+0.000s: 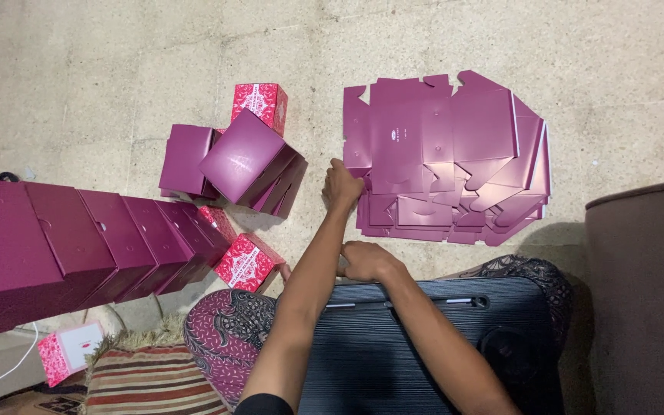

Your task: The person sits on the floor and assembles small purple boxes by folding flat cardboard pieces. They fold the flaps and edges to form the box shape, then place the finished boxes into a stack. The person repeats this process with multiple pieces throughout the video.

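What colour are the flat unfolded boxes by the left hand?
Magenta-purple, slightly glossy; the flat box blanks show best in the head view.

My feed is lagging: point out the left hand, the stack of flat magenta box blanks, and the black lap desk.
left hand (pixel 343 187), head view, back of the hand.
stack of flat magenta box blanks (pixel 443 146), head view, top sheet's middle panel.
black lap desk (pixel 393 353), head view, ribbed top surface.

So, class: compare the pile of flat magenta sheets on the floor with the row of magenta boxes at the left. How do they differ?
The flat sheets lie unfolded, their tabs and notched edges showing; the row of boxes is folded up into closed shapes. The sheets are stacked loosely on one another; the boxes stand side by side in a line. The left hand touches the sheets' edge, not the boxes. Both share the same glossy magenta card.
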